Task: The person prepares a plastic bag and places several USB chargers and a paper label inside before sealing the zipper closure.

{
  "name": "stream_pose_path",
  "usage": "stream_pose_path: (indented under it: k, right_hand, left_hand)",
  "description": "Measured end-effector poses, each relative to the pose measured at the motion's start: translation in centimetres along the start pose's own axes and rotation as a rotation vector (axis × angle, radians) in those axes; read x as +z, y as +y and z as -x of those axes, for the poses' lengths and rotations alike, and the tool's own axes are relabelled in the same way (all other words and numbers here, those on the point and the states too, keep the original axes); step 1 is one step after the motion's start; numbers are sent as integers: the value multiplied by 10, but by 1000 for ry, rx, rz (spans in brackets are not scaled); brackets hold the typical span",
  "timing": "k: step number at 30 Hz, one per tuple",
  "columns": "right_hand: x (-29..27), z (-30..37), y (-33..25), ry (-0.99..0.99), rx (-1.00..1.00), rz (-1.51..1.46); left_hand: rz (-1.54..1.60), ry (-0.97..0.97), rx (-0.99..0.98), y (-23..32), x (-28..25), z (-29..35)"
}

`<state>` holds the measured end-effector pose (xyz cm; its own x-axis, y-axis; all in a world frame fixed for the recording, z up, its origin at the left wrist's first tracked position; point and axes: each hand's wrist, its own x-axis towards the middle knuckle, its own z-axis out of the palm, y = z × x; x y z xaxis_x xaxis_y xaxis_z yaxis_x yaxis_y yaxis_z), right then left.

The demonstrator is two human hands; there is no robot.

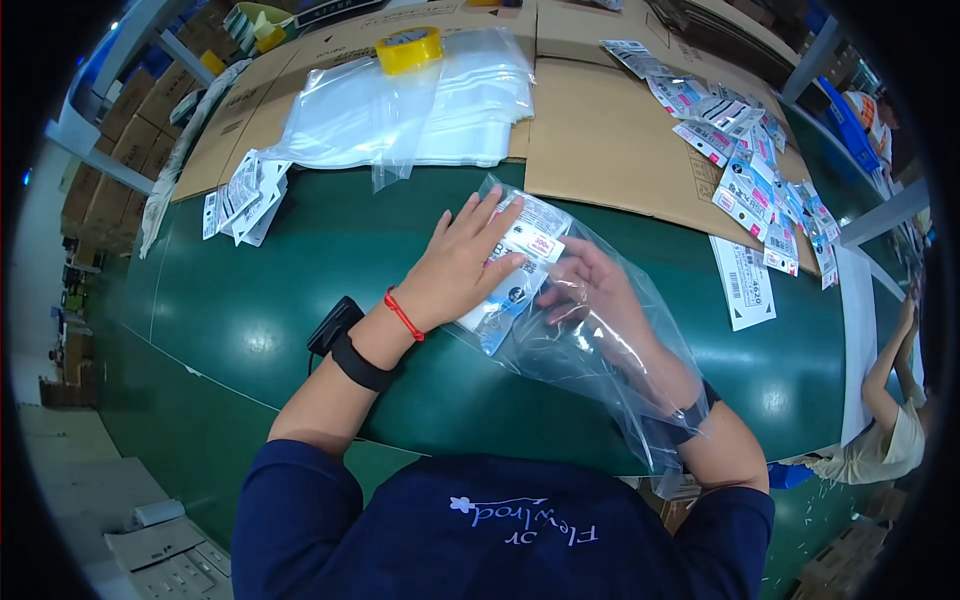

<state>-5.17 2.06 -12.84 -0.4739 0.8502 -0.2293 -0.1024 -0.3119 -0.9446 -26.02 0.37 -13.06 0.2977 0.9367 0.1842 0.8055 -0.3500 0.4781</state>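
A flat white-and-blue printed packet (497,328) lies slanted on the green table (270,290). My left hand (460,252) rests flat on it, fingers spread, covering its middle. A long clear plastic bag (610,375) lies around the packet's right side and over my right forearm. Inside that bag is my right hand (600,295), its fingers loosely bent and apart beside the packet's right edge. I cannot tell how much of the packet is inside the bag. A red cord and a black band circle my left wrist; a dark band is on my right.
Flattened cardboard (610,150) covers the table's far side. On it lie a stack of clear bags (465,110), a yellow tape roll (410,50) and many printed cards (750,190). More cards (248,200) lie at left. Another person's arm (885,370) shows at far right.
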Motion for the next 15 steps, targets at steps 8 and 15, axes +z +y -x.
stream_pose_path:
  k: [8, 15]
  right_hand:
    - [-9, 1, -5, -133, 83, 247]
    - [-16, 7, -1, -334, 309, 143]
  left_hand:
    - [148, 55, 44, -6, 0, -1]
    - [609, 122, -190, -4, 1, 8]
